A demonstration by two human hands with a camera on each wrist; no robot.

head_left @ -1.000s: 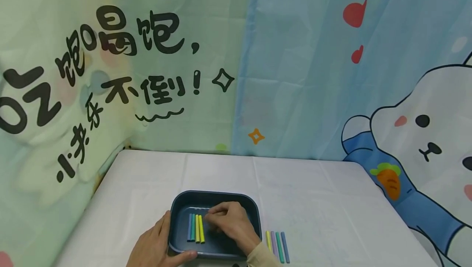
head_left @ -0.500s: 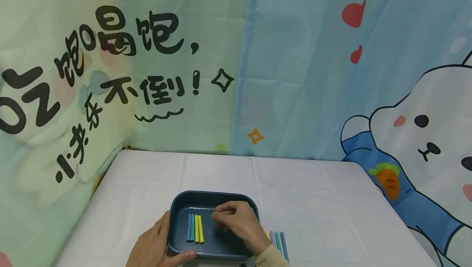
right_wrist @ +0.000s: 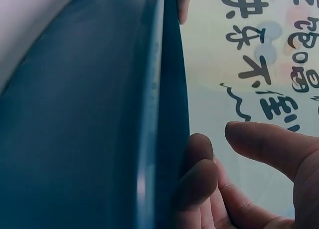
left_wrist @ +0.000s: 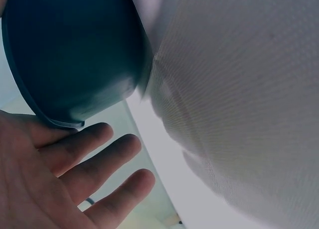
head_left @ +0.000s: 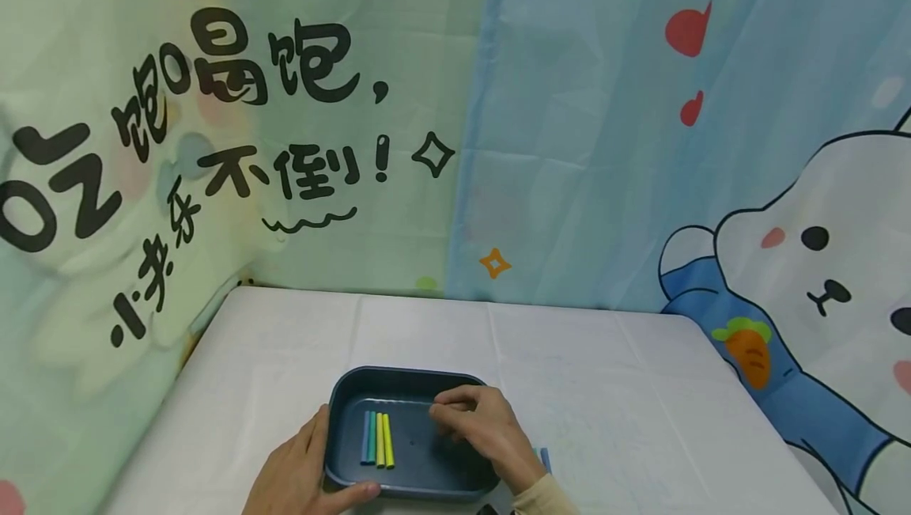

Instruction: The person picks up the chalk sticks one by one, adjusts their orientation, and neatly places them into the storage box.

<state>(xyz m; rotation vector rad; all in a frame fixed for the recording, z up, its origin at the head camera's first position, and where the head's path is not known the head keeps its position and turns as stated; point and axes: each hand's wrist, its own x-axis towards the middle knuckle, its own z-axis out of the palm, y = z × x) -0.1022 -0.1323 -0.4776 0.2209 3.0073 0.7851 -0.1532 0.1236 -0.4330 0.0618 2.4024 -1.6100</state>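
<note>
A dark blue rectangular tray (head_left: 427,471) lies on the table with several chalk-like sticks in a row: blue (head_left: 366,437), teal (head_left: 372,437) and two yellow (head_left: 388,441). My left hand (head_left: 295,467) rests against its left side, thumb along the front rim. In the left wrist view, the left hand's fingers (left_wrist: 99,174) are spread, one touching the tray's edge (left_wrist: 60,123). Over the tray's right side hangs my right hand (head_left: 484,428), fingers loosely bent. Thumb and fingertips stand apart in the right wrist view, holding nothing visible; the tray wall (right_wrist: 75,139) is close beside them.
Right of the tray, the end of a blue stick (head_left: 546,458) shows past my right wrist; other sticks there are mostly hidden. A white cloth covers the table (head_left: 626,404). Printed curtains (head_left: 569,143) hang behind and at the left.
My right hand has moved right across the tray, away from the row of sticks. Its wrist now hides most of the sticks outside the tray. The left hand stays put.
</note>
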